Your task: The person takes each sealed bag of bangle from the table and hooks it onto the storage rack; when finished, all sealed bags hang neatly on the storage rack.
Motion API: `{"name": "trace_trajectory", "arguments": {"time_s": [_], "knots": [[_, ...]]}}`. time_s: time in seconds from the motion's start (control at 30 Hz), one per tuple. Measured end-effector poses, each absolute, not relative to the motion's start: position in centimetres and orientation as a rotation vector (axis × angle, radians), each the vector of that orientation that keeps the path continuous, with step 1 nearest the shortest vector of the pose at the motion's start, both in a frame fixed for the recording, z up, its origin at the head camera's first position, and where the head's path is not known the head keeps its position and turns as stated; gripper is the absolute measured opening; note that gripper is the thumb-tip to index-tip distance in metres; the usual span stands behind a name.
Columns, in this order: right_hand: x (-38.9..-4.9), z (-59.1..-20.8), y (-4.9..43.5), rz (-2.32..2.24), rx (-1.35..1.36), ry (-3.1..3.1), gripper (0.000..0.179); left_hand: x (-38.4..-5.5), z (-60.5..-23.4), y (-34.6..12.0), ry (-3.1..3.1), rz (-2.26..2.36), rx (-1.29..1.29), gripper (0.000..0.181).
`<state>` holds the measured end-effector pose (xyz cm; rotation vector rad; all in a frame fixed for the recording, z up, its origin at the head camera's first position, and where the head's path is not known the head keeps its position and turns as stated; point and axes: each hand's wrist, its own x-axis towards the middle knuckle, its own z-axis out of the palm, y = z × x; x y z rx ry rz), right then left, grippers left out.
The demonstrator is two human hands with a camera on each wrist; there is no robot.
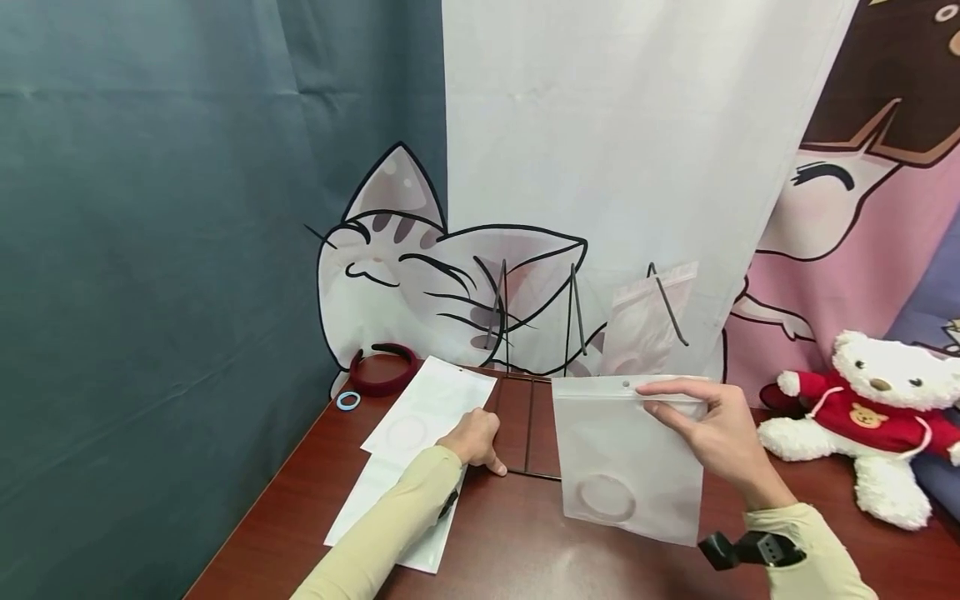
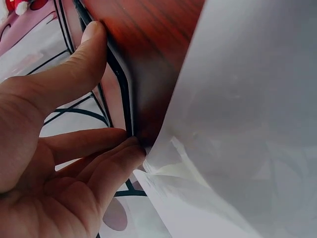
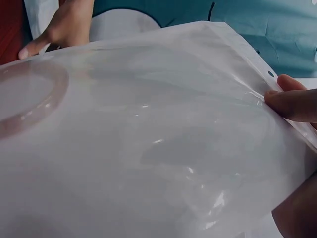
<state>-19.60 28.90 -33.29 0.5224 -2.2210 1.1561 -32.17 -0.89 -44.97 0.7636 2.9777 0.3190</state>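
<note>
White rectangular plastic zip bag (image 1: 626, 450), pinched near 1 o'clock by right hand (image 1: 718, 437), should hang level while left hand (image 1: 474, 437) grips black wire rack (image 2: 126, 99) at 8 o'clock.

From the head camera I see two long sleeves in pale cream-yellow cloth: the left sleeve (image 1: 390, 521) runs fairly smooth, the right sleeve (image 1: 817, 554) creases lightly. Round the right one I make out a black wrist unit (image 1: 768, 549), blocky, with a small grey rectangle; the left shows a smaller dark piece (image 1: 448, 503).
</note>
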Motion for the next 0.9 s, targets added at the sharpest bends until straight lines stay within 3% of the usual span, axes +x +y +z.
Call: {"name": "trace_trajectory", "arguments": {"time_s": [0.47,0.9], "knots": [[-21.6,-32.7,24.5,1.25,0.573,-2.112,0.029,-32.4,-44.7,-0.4,2.988,0.241,0.776,0.05],[-22.9,-32.6,23.7,1.258,0.472,-2.087,0.027,-32.5,-44.9,-0.5,2.995,0.253,0.772,0.05]]}}
